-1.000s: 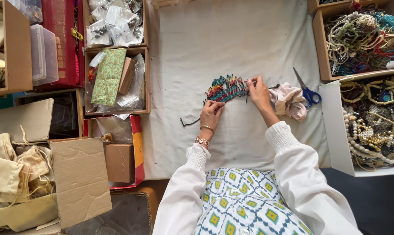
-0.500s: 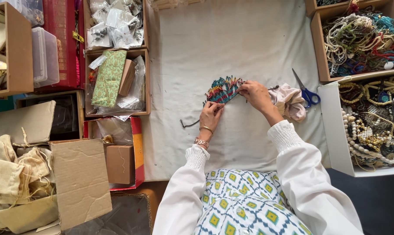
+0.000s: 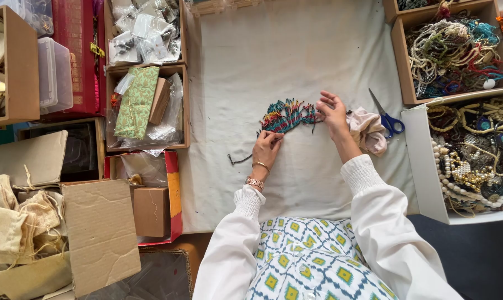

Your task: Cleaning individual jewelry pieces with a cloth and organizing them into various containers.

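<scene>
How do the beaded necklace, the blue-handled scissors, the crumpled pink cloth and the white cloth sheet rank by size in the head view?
1. White cloth sheet, by far the largest.
2. Beaded necklace, spread between both hands.
3. Crumpled pink cloth and blue-handled scissors: they look alike, so no ranking between them.

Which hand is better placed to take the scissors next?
Probably the right hand: it rests at the necklace's right end, nearer the scissors. The left hand is farther, at the left end.
</scene>
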